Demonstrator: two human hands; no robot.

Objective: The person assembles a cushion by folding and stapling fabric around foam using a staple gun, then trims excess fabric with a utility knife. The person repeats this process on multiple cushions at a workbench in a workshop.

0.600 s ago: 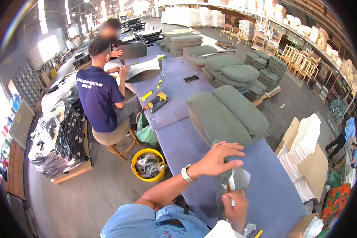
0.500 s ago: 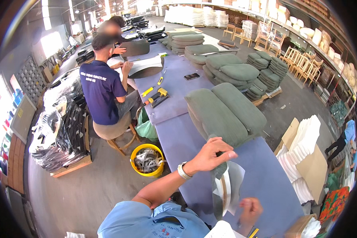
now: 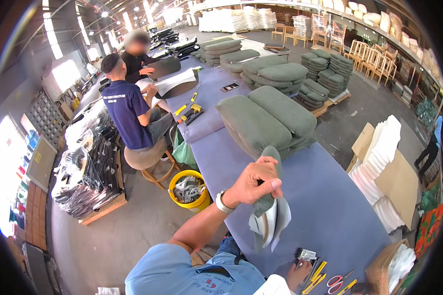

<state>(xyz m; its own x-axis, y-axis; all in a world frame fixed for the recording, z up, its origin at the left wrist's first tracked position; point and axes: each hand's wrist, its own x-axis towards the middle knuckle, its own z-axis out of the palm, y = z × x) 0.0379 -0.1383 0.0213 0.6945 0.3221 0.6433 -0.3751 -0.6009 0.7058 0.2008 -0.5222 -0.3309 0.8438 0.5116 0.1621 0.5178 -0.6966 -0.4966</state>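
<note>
Gripping a soft, dark-green fabric piece (image 3: 264, 205) over the near part of the table (image 3: 330, 206), the left hand (image 3: 257, 182) closes its fingers around it; pale, thin, curved flaps (image 3: 281, 220) fan from its near end. The right hand (image 3: 299, 274) is at the near edge, beside a small black-and-clear object (image 3: 306, 254); whether its fingers are closed cannot be told. The smooth blue-grey table runs far into a workshop with a grey floor (image 3: 101, 250). Counted: two plump cushions (image 3: 268, 115) atop the nearest stack; one yellow bucket (image 3: 199, 202), left; one pair of red-handled scissors (image 3: 335, 282), near right.
</note>
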